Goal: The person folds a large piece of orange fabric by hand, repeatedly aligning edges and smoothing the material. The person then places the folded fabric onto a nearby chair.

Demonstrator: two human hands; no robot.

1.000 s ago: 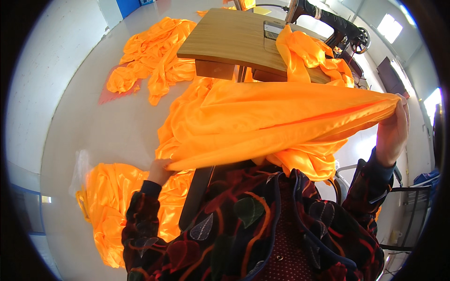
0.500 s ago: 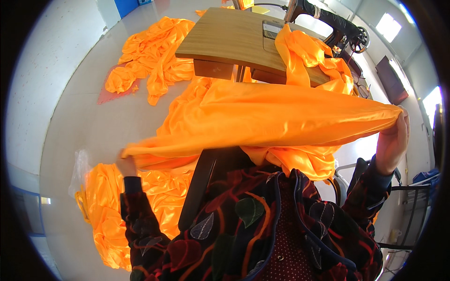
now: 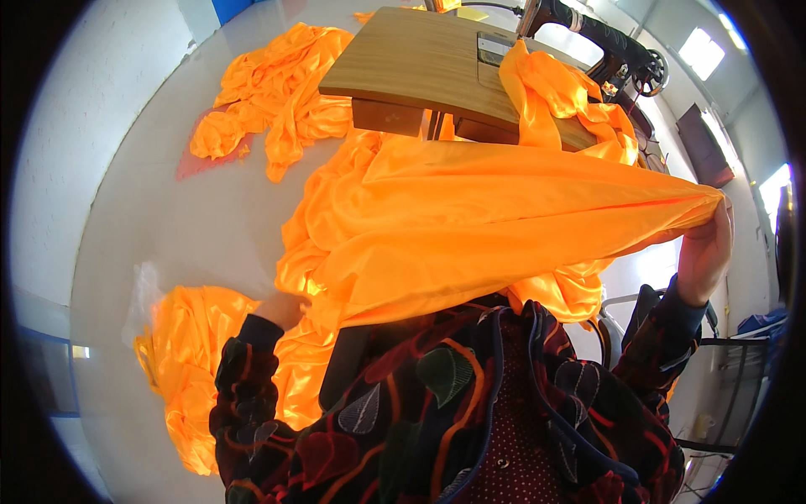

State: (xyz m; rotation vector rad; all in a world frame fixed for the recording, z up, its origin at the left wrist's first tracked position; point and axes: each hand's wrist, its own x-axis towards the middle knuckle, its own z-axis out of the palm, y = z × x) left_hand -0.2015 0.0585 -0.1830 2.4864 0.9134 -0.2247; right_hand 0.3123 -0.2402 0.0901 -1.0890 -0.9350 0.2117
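While orange cloth (image 3: 504,227) stretches taut across head view, right hand (image 3: 703,252) pinches its far corner, raised at right. Left hand (image 3: 281,309) mostly buried in folds at lower left, gripping same cloth. More orange fabric (image 3: 562,92) draped over wooden counter (image 3: 411,59) beside black sewing machine (image 3: 604,38). Orange piles (image 3: 269,109) lie on floor (image 3: 168,218).
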